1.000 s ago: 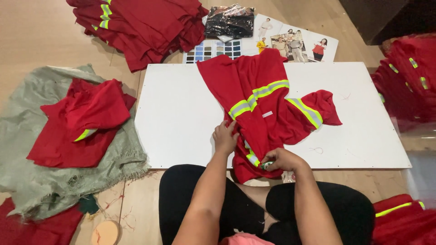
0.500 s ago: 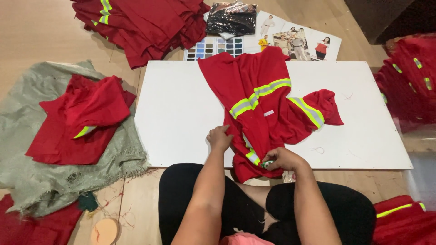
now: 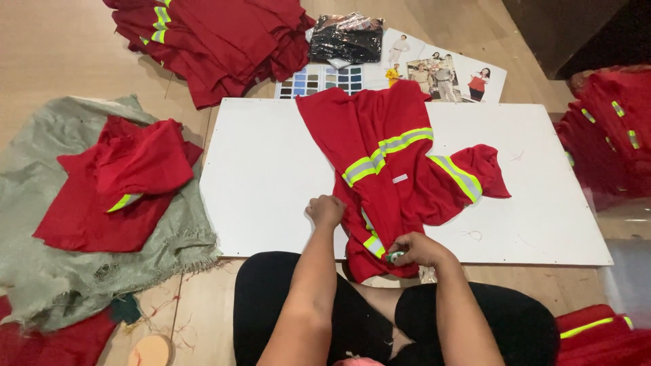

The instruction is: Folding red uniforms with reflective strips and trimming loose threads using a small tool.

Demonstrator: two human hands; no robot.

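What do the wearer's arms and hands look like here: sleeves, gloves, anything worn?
Both forearms are bare up to the frame edge: no sleeves in view. The left hand and right hand wear no gloves, and no watch, bracelet or ring is visible. Legs below are in black trousers. A bit of pink fabric shows at the bottom edge; too little to tell what it is.

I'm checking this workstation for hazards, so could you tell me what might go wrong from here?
The right hand holds a small green tool against the red garment, with the left hand pressing nearby; a slip might nick fabric or fingers. The garment's lower edge hangs off the white board and could slide into the lap. Loose threads could stick to the fabric.
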